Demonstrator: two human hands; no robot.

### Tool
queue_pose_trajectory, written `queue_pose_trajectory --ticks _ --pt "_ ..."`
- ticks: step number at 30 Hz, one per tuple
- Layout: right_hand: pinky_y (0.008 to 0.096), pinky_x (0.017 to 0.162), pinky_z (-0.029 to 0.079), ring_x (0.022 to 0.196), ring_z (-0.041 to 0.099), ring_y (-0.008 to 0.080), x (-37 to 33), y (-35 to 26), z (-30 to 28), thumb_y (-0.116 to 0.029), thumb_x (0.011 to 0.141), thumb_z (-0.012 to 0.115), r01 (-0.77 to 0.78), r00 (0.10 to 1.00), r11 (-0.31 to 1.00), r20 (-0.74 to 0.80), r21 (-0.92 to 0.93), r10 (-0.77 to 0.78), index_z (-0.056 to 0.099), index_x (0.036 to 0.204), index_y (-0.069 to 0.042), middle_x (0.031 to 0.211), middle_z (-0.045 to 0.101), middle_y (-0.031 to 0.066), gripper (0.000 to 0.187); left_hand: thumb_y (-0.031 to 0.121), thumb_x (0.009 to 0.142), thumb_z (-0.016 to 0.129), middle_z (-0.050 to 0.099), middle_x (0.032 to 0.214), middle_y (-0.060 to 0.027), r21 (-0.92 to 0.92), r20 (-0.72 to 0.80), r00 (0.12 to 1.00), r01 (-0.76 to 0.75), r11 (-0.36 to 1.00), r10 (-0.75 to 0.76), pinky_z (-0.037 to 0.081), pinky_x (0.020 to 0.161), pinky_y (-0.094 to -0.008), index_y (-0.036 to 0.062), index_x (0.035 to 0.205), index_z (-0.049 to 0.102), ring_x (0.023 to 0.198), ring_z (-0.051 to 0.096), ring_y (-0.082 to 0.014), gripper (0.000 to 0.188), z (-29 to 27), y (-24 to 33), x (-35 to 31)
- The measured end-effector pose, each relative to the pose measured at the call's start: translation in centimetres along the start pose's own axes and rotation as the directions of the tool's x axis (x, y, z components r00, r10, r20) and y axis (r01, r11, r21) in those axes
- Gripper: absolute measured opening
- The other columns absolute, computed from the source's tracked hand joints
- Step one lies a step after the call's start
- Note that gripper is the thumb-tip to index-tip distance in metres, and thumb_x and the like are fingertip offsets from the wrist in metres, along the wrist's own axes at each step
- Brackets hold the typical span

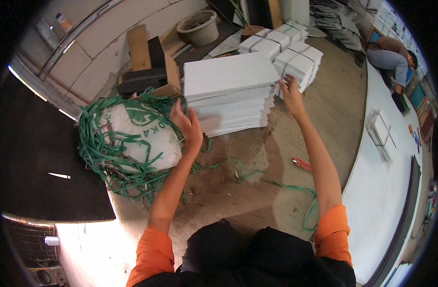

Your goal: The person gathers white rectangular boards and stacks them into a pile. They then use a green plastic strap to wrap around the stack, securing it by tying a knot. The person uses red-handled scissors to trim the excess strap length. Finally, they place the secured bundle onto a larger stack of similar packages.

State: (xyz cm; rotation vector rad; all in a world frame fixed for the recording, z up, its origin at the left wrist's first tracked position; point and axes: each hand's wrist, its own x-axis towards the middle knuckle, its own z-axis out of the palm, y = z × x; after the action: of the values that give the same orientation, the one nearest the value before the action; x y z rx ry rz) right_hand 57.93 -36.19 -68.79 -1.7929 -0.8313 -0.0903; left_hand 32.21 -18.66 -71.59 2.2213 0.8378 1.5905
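A tall stack of white flat sheets (231, 74) stands on the floor in front of me, its layers slightly uneven along the right side. My left hand (187, 125) is at the stack's left edge, palm turned toward it, thumb and fingers apart. At the right corner of the top sheets is my right hand (291, 93), fingers spread and bent, close to the edge; whether it touches cannot be made out. Neither hand grips anything. Left of the stack, a white sack (142, 138) lies under a tangle of green plastic twine (97, 148).
Strapped white bundles (295, 62) sit behind the stack. Red-handled pliers (302, 164) and a loose green strand (276, 182) lie on the floor. A cardboard box (171, 71) and a grey pot (198, 28) are at the back. Another person (396, 57) crouches by a long white table (372, 191).
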Motion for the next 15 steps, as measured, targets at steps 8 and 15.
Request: queue_pose_trajectory --ticks 8,15 --pt "0.0410 0.073 0.042 0.084 0.057 0.0390 2.6 -1.5 4.6 -0.036 0.079 0.058 -0.176 0.977 0.966 -0.155 -0.188 0.148 0.035 0.117 -0.001 0.085 0.058 0.0248 0.057 0.029 0.092 0.037 0.051 0.102 -0.0175 -0.032 0.276 0.955 0.127 0.991 -0.113 0.027 0.089 -0.0433 -0.0001 0.110 0.053 0.103 0.041 -0.0303 0.039 0.6 -2.9 4.6" --pt "0.0380 0.075 0.043 0.086 0.057 0.0351 4.4 -5.5 4.2 -0.036 0.078 0.059 -0.204 0.976 0.964 -0.117 -0.173 0.185 0.035 0.116 0.000 0.088 0.059 0.0245 0.058 0.029 0.090 0.039 0.056 0.092 -0.0157 -0.024 0.320 0.938 0.149 0.989 -0.134 0.028 0.087 -0.0419 0.0021 0.107 0.056 0.094 0.048 -0.0298 0.036 0.2 -4.3 8.3"
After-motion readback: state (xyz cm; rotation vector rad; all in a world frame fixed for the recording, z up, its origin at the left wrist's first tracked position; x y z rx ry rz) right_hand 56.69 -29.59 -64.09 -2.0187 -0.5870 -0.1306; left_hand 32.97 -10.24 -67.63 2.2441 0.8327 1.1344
